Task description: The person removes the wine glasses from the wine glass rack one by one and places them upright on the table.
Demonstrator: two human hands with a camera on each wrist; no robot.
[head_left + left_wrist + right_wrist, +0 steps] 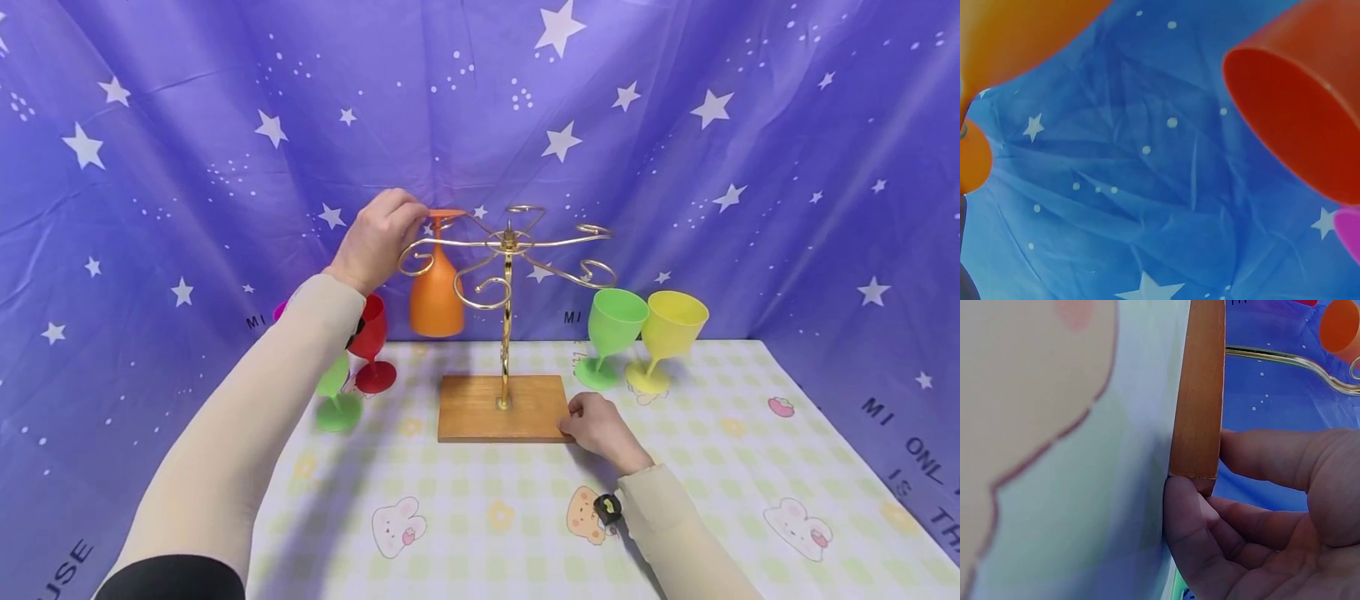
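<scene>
An orange plastic goblet [437,300] hangs upside down at the left side of a gold metal glass rack [506,333], its stem among the curled hooks. My left hand [378,240] pinches the goblet's foot at the top. In the left wrist view the goblet's bowl [1016,37] fills the upper left corner, and the hand is hardly seen. My right hand [602,429] grips the right front corner of the rack's wooden base [495,408]. Close up in the right wrist view, the thumb lies on top of the board [1200,394], with fingers against its end.
A red goblet [371,335], a green goblet [337,408] and part of a magenta one [280,310] stand left, partly behind my left arm. Another green goblet [615,325] and a yellow goblet [672,329] stand at right. A checked cloth [502,550] covers the table; a starry curtain [480,100] hangs behind.
</scene>
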